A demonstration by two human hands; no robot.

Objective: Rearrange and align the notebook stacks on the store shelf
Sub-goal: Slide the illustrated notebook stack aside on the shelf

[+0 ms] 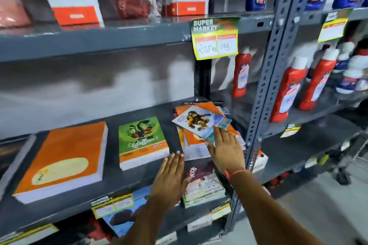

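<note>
Notebook stacks sit on the grey shelf (111,189); landmark = green-cover stack (142,142). Nearest: left hand (169,181), flat, fingers together and straight, gripping nothing, just right-front of the green stack, fingertips near its corner. Right hand (226,148) further right, palm down on the messy stack (201,125), fingers spread on its skewed top covers, not clamped. Orange stack (61,160) lies left of green, apart from it. Messy pile is right of green, against the upright post (264,105). Red bottles (242,74) beyond.
</note>
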